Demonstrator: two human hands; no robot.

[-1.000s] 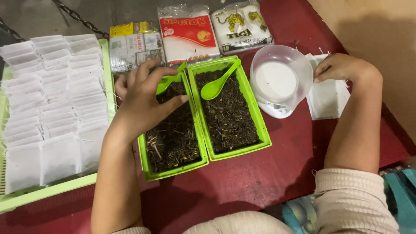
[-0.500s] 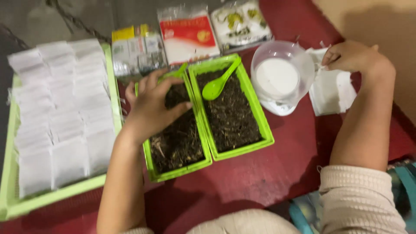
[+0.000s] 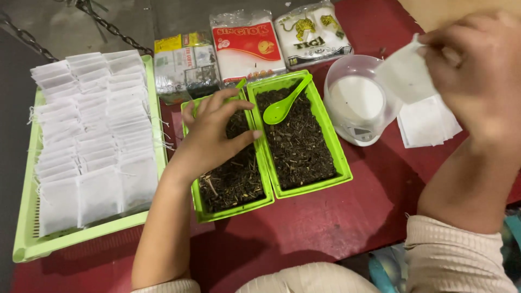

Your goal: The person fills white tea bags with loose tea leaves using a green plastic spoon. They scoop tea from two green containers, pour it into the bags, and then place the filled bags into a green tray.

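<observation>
Pinching a white sachet [image 3: 406, 73] tilted corner-up, right hand [image 3: 477, 76]; left hand [image 3: 214, 135] loosely curled, empty, over left green tray [image 3: 228, 209].

Right hand [image 3: 477, 70]: up off the stack of white paper filter bags [image 3: 429, 123] near the right edge of the red table [image 3: 325, 228], now raised close to the camera. It pinches one empty white paper filter bag [image 3: 406, 73], lifted clear of the stack and hanging over the rim of the clear plastic bowl [image 3: 355, 97]; a second ago its fingers only touched the stack.

Left hand [image 3: 214, 133]: slid slightly further over the left green plastic tray of dark dried leaves [image 3: 233, 179], fingers more curled.
</observation>
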